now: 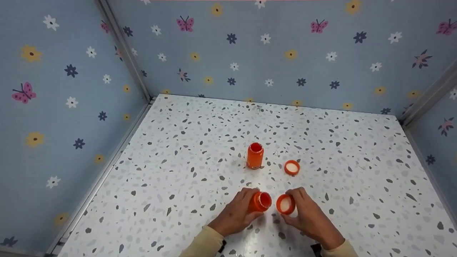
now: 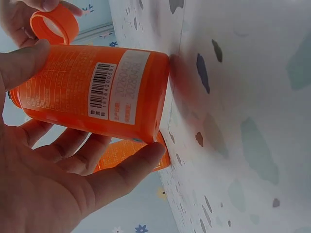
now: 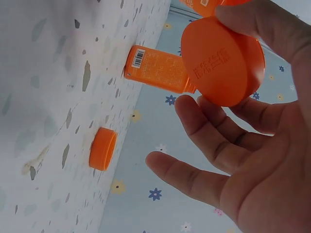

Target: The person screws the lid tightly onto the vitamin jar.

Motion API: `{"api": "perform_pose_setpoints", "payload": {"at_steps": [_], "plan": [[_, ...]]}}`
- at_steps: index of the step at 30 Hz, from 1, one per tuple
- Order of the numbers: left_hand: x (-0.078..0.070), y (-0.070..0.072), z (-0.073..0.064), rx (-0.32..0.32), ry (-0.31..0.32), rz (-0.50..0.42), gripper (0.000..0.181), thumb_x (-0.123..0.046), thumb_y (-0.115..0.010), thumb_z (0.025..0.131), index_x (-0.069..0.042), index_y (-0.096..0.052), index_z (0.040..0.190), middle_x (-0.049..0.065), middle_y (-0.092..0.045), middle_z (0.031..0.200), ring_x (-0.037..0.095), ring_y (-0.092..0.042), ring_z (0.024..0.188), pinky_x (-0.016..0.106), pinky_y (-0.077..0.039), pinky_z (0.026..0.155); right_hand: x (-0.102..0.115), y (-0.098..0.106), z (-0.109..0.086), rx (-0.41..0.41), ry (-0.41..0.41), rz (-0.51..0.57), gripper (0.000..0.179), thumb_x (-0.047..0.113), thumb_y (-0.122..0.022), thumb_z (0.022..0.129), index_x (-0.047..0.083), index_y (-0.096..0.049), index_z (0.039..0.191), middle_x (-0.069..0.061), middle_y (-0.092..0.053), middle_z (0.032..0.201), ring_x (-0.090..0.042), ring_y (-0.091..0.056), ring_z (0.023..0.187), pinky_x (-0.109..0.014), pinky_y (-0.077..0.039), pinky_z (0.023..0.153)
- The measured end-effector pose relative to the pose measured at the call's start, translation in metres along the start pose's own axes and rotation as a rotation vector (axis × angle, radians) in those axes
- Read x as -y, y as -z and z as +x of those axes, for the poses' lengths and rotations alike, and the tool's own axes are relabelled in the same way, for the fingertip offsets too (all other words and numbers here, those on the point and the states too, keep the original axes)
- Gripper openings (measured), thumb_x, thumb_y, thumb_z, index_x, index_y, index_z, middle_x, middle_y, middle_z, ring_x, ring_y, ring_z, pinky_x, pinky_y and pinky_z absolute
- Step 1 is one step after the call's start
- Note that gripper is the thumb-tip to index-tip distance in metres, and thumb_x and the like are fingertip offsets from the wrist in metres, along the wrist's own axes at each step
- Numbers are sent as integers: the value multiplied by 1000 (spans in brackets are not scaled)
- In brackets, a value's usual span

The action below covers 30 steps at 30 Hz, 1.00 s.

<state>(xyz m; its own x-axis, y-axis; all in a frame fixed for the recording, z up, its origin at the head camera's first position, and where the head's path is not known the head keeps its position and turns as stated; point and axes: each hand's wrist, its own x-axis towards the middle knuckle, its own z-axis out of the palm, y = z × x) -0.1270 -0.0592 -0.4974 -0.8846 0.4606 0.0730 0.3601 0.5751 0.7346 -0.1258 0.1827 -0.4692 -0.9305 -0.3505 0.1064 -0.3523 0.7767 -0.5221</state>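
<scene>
My left hand grips an orange plastic bottle, uncapped, its mouth tilted toward the right hand. A label with a barcode shows on its side in the left wrist view. Between thumb and fingers my right hand holds an orange screw cap, its pale inner liner facing the bottle's mouth across a small gap. Raised lettering marks the cap's top in the right wrist view. Behind the hands a second orange bottle stands upright without a cap. Another orange cap lies beside it, liner up.
The speckled white tabletop carries all of these. Blue panels printed with flowers and butterflies close off its back and both sides, with metal posts at the corners.
</scene>
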Motion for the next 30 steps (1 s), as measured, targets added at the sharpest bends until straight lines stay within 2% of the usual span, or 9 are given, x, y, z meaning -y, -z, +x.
{"api": "perform_pose_setpoints", "payload": {"at_steps": [5,9,16,23,30], "plan": [[-1,-2,0,8,-15,12,59,-29,-69,94,-18,-40,145,2,-46,136,16,-51,125,37,-46,104,4,1,2,39,-18,29,58,9,-88,73,6,-54,119,-5,-59,110,-16,-60,95,-38,-56,85],[-1,-2,0,19,-34,33,58,-28,-68,95,-15,-40,145,3,-45,135,16,-50,125,36,-46,104,6,1,1,56,-1,25,58,11,-87,74,5,-54,121,-5,-61,111,-15,-60,93,-37,-56,82],[-1,-3,0,29,-43,25,57,-27,-68,95,-16,-41,143,2,-44,135,17,-48,125,36,-46,104,7,2,0,22,84,-1,59,16,-86,77,6,-59,128,-4,-58,115,-13,-58,92,-35,-56,80],[0,-5,2,16,-72,36,55,-24,-71,93,-18,-43,140,0,-47,133,15,-48,122,35,-46,102,9,2,0,24,138,-4,67,20,-87,77,8,-58,136,-4,-57,113,-19,-59,90,-35,-56,78],[0,-6,3,17,-75,45,55,-25,-72,92,-18,-44,139,0,-49,132,14,-48,121,33,-47,101,13,3,-1,30,144,27,60,17,-87,78,8,-56,128,-2,-56,114,-19,-59,95,-38,-56,83]]}}
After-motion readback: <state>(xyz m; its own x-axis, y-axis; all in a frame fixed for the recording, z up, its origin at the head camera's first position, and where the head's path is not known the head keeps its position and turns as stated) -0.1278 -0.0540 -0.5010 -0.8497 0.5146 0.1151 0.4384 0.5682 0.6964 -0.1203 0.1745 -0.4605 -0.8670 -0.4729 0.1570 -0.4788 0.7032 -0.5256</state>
